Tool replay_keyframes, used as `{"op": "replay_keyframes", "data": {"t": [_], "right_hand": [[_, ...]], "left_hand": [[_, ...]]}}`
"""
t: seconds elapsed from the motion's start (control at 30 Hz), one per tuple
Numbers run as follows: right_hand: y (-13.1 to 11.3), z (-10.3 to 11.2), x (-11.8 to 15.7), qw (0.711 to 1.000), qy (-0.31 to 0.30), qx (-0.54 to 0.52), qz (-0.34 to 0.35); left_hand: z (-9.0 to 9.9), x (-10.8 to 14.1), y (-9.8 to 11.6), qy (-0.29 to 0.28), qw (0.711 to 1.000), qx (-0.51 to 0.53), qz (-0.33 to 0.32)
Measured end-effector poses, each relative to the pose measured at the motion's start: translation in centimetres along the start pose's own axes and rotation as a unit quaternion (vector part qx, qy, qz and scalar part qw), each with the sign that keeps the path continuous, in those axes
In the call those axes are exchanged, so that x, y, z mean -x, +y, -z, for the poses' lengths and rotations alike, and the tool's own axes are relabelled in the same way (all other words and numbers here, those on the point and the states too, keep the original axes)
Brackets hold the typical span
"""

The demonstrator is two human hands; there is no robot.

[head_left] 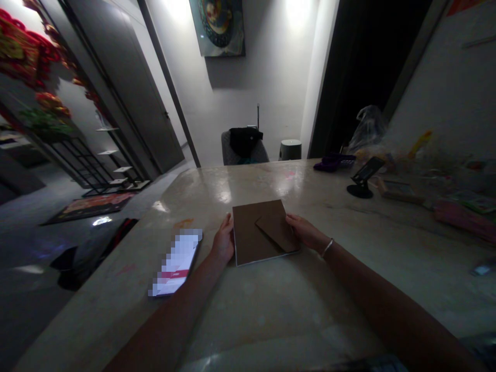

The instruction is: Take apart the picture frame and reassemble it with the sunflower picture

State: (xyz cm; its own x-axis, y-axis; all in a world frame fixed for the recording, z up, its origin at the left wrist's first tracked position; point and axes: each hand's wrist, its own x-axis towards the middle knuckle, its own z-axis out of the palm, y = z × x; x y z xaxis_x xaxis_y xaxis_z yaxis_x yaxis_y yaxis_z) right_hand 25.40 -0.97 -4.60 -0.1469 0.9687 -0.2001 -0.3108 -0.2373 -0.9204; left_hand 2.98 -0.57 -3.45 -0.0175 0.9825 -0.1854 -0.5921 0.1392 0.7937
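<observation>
Straight ahead of us at 12 o'clock, a square kraft envelope (248,232) lies flat on the pale stone counter (201,191), with its pointed flap (277,232) folded over toward the right. Our left hand (223,240) stands at the envelope's left edge, touching it with the fingers partly curled. Our right hand (308,232) reaches in from the other side, stretched out rather than closed, with its fingertips (290,219) at the envelope's right edge beside the flap. We cannot tell whether either hand is actually gripping the envelope. A thin bangle (327,247) circles our right wrist. At 11 o'clock, just beside our left forearm, a smartphone (175,262) lies on the counter, its screen blurred. At 1 o'clock, farther along the counter, stand a black phone stand (362,178) and a purple item (329,164), with a clear plastic bag (368,129) behind them. A pink packet (465,219) lies at 2 o'clock. Beyond the counter at 12 o'clock, a black garment (245,142) hangs over a grey chair (232,155), and a grey door (127,88) stands at 11 o'clock.
</observation>
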Motion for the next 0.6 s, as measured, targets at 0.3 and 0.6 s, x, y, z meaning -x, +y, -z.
{"op": "replay_keyframes", "data": {"t": [0.3, 0.6], "right_hand": [[-0.4, 0.6, -0.3, 0.989, 0.118, -0.082, -0.03], [-0.9, -0.5, 0.2, 0.984, 0.095, -0.13, -0.08]], "left_hand": [[-0.7, 1.3, 0.2, -0.129, 0.978, -0.106, 0.125], [-0.4, 0.6, 0.1, -0.05, 0.993, -0.06, 0.083]]}}
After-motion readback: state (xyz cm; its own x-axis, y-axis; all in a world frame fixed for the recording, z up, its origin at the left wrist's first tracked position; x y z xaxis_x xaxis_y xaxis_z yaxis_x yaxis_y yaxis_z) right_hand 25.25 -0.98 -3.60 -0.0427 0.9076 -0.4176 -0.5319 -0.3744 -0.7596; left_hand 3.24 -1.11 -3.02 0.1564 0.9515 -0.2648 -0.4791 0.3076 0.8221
